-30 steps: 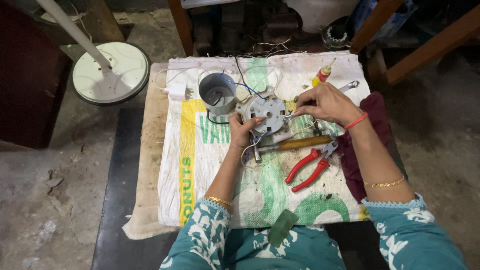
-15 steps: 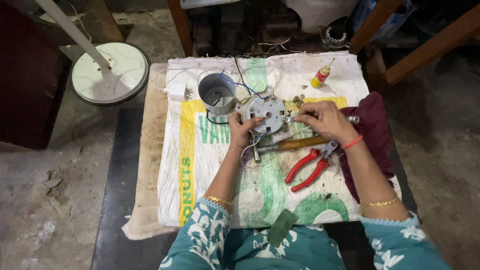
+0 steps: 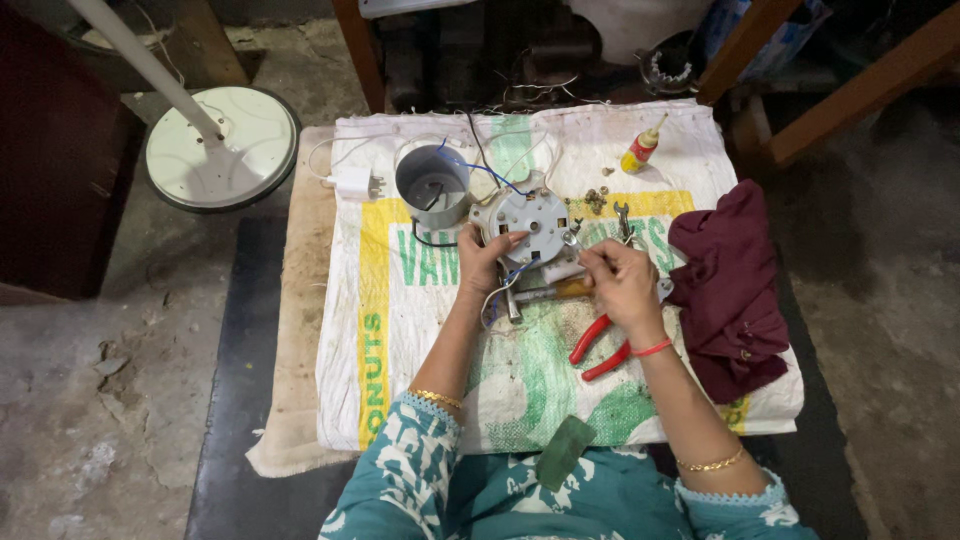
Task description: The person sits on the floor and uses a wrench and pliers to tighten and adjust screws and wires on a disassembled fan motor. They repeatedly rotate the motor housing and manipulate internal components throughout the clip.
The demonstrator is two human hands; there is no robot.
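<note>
A: Where is the motor?
B: The round grey motor (image 3: pixel 533 222) sits on the printed sack (image 3: pixel 440 340) covering the low table, near its far middle, just beside the grey cup (image 3: pixel 432 185). Blue and white wires run from the motor toward the cup and toward the person.

A: State of the left hand?
B: The left hand (image 3: pixel 484 262) grasps the motor at its near left edge, with the fingers curled onto the face.

A: And the right hand?
B: The right hand (image 3: pixel 620 285) is closed in a pinch at the motor's near right edge. What it pinches is too small to tell. A red band sits on that wrist.

A: What lies around the hands?
B: A wooden-handled screwdriver (image 3: pixel 545 293) lies just under both hands. Red-handled pliers (image 3: pixel 600 345) lie beside the right wrist. A small wrench (image 3: pixel 623 218) and loose nuts (image 3: pixel 596 200) lie past the right hand. A yellow glue bottle (image 3: pixel 642 147) stands at the far edge. A maroon cloth (image 3: pixel 728 290) lies at the right, and a white plug (image 3: pixel 355 183) at the far left.
</note>
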